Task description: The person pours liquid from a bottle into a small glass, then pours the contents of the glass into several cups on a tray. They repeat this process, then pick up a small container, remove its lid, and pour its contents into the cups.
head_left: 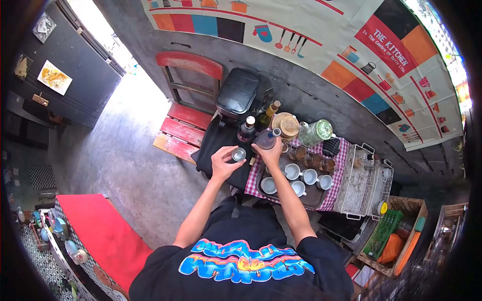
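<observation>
My left hand [224,163] is wrapped round a small clear glass [238,154], held upright over the black cloth [205,150]. Close to it on the right, my right hand [269,153] grips a dark glass bottle [266,140], whose neck points up and to the right. A second dark bottle with a white cap [246,129] stands just beyond my hands, and a green bottle with a cork-coloured top [267,115] is behind it. White cups [310,176] and brown-tinted glasses [315,161] sit on a dark tray [315,196] to the right.
A black bin-like box [237,90] stands at the table's back left, beside a red wooden chair [184,125]. Glass jars [315,132] are at the back. Wire racks [355,185] and a wooden crate [414,208] lie right. A red-topped surface [100,236] is lower left.
</observation>
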Demonstrator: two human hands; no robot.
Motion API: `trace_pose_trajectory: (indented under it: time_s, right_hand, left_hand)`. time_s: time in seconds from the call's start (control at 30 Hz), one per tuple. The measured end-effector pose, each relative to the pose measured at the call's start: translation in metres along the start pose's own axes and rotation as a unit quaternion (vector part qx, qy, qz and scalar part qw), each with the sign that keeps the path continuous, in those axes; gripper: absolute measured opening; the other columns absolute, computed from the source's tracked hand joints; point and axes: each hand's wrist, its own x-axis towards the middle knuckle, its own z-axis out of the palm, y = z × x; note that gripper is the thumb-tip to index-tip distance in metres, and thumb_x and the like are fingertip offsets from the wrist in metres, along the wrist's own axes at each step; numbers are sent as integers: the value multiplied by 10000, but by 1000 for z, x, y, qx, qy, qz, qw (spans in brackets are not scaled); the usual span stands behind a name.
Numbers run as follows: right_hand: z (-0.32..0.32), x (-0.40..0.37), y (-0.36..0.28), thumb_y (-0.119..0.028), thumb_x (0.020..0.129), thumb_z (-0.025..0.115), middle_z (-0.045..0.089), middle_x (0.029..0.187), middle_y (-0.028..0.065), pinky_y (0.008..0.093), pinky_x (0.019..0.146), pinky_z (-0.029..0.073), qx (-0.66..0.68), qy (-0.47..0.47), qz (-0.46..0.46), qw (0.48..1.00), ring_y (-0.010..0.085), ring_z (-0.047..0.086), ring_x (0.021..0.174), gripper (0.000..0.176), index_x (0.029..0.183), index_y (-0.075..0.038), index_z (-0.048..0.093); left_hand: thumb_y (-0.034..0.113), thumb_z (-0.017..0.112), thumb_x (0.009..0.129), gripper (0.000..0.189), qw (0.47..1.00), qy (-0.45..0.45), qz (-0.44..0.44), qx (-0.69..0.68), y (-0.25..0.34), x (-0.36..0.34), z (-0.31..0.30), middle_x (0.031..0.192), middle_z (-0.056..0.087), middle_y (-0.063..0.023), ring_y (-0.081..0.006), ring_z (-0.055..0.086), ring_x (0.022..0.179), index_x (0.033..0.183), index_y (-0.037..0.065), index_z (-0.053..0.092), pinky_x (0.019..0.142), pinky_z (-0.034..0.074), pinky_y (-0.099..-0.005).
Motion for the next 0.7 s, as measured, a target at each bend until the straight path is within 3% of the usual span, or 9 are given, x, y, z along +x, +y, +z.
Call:
trace_pose_trajectory:
  time_s: [0.17,0.2,0.3,0.33,0.43,0.57,0.7]
  right_hand:
    - [-12,-2,4,-258,589,971,614,1217,164,417,960,499,56,-33,-9,998,320,616,1123,872,1310,-4,551]
    - [-16,-4,3,-239,649,948,598,1266,156,392,931,525,55,-41,-6,998,273,608,1153,854,1356,-9,527]
    - [-45,-20,-4,-223,708,920,607,1268,128,359,885,548,116,-65,114,985,222,619,1128,795,1367,-18,526]
    - [-55,-26,6,-183,788,868,625,1230,114,313,816,554,112,-73,103,986,169,645,1033,675,1353,-26,534]
    - [-92,-52,31,-137,856,806,672,1082,92,258,748,533,182,-52,144,971,119,660,890,510,1291,-20,568]
    - [-152,-97,85,-107,906,751,673,834,27,207,638,481,147,-9,196,970,64,608,709,330,1195,-17,620]
    - [-201,-137,119,-146,933,722,620,728,0,240,602,464,25,8,234,972,62,578,660,246,1125,-11,650]
  left_hand:
    - [10,892,691,513,1000,-18,5,-20,4,-2,13,1152,667,-110,-199,701,1048,1157,-68,694,944,594,-323]
    - [8,892,690,512,999,-24,7,-22,5,-3,16,1152,668,-110,-198,701,1049,1157,-68,694,945,594,-324]
    - [4,889,689,511,999,-35,14,-22,9,-8,29,1150,671,-109,-198,700,1051,1156,-67,696,945,594,-324]
    - [3,888,689,510,999,-39,14,-20,8,-10,33,1149,672,-108,-197,700,1050,1156,-65,696,945,594,-323]
    - [2,888,692,508,998,-55,12,-19,5,-17,50,1152,669,-102,-188,695,1046,1159,-60,696,946,591,-319]
    - [3,891,694,510,997,-71,6,-22,8,-31,76,1149,662,-93,-174,688,1039,1161,-58,695,946,588,-313]
    - [13,898,683,517,997,-77,1,-22,14,-46,99,1133,666,-93,-173,691,1022,1157,-55,702,938,589,-313]
